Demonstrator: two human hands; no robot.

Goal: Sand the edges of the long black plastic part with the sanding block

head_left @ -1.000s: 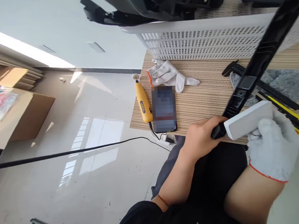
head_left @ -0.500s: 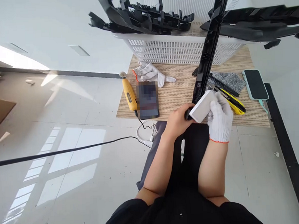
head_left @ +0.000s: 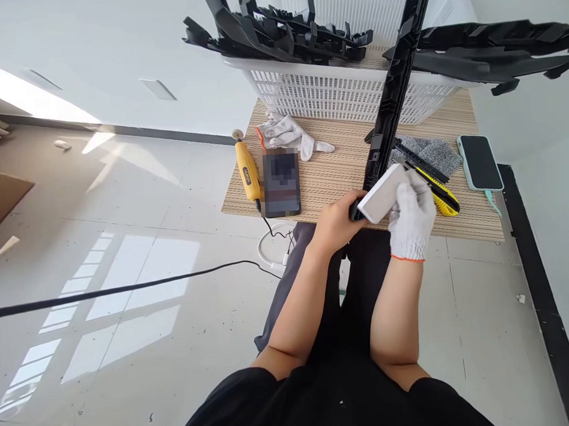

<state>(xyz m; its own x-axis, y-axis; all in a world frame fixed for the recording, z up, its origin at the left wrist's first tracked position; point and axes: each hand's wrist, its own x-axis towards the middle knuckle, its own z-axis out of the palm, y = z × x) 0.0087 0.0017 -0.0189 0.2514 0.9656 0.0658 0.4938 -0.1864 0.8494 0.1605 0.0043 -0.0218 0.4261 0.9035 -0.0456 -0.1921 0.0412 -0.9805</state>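
**White block held against the long black strip**

Little is changed from half a second ago: the hands and the table are seen a touch higher and nearer the middle, and the grip is kept the same. One second ago the view was turned far to the left, and now the whole table is seen.

How far along the work is cannot be told for sure. A long black plastic strip (head_left: pixel 393 93) is held up on a slant over the striped wooden table (head_left: pixel 339 172), with its low end near the table's front edge. A white rectangular block (head_left: pixel 383 194) is pressed to that low end. It looks as if the strip is being rubbed, and only the bottom part is being touched now, so much of its length may be left. More black plastic parts (head_left: pixel 279 32) are piled in the white plastic basket (head_left: pixel 326 93).

The bare left hand (head_left: pixel 336 222) is closed around the strip's low end. The gloved right hand (head_left: pixel 411 216) is wrapped around the white block, fingers curled tight.

A yellow knife (head_left: pixel 439 195) lies just beside the gloved hand. A spare white glove (head_left: pixel 285 131) and a yellow power tool (head_left: pixel 247 172) are lying farther left.
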